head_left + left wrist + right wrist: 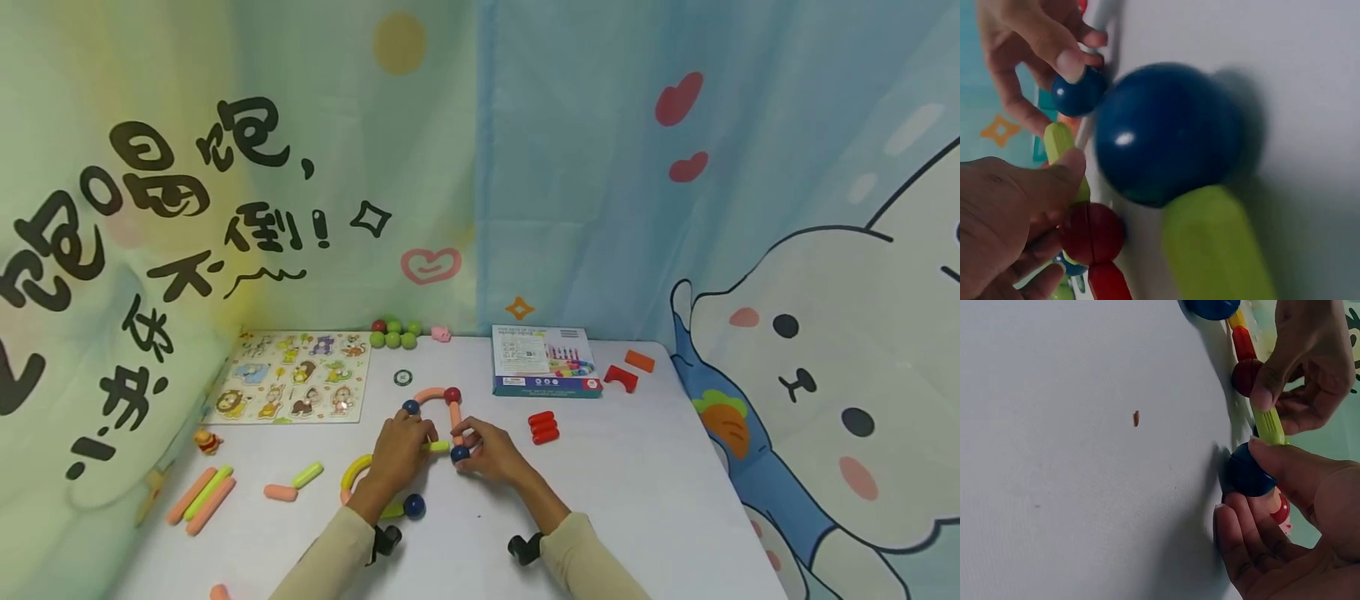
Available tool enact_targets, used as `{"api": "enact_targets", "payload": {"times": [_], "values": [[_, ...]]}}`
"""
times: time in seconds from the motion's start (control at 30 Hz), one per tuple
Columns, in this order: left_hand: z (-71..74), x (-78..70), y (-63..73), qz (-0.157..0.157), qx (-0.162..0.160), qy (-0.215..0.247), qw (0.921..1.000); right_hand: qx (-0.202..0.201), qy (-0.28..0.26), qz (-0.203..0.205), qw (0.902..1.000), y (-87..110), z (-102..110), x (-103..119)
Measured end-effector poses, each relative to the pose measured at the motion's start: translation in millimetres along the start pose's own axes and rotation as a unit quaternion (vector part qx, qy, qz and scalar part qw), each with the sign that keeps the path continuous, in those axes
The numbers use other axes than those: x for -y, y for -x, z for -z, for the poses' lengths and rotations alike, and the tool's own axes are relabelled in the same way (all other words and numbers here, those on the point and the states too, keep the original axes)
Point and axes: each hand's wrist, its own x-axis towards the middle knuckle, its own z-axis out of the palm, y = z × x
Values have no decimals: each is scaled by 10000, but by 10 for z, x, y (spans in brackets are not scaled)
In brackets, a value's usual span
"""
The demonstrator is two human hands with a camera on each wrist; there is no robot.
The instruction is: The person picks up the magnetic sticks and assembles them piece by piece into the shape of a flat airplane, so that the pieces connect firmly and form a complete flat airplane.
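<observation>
My left hand (400, 452) pinches a yellow-green rod (1269, 427) between thumb and fingers, close to a red ball (1092, 234) that has a red rod on it. Thumb and fingers of my right hand (492, 450) hold a dark blue ball (1251, 470) low over the table. The yellow-green rod's free end points at this ball and is right beside it. A pink rod (455, 414) runs from that ball to another red ball (452, 396), then a curved pink piece (430, 393) leads to a blue ball (411, 407). My left hand hides part of the joined pieces.
A curved yellow piece (354, 472) and a larger blue ball (415, 506) lie by my left forearm. Loose pink rods (211, 506) are at left, red pieces (543, 427) at right. Behind stand a picture board (288, 375), green balls (393, 340) and a box (545, 360).
</observation>
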Motion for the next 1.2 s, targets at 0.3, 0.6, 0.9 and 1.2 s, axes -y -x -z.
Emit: {"api": "enact_targets", "payload": {"times": [0.3, 0.6, 0.9, 1.2], "values": [[7, 70, 74, 65, 98, 96, 9999, -234, -89, 38, 9997, -48, -81, 35], [-16, 89, 99, 118, 45, 115, 9999, -293, 2, 86, 9995, -84, -125, 61], [234, 99, 525, 93, 218, 355, 9991, -41, 414, 298, 9987, -90, -117, 72], [186, 266, 813, -22, 962, 73, 9953, -189, 845, 69, 9962, -129, -171, 126]]}}
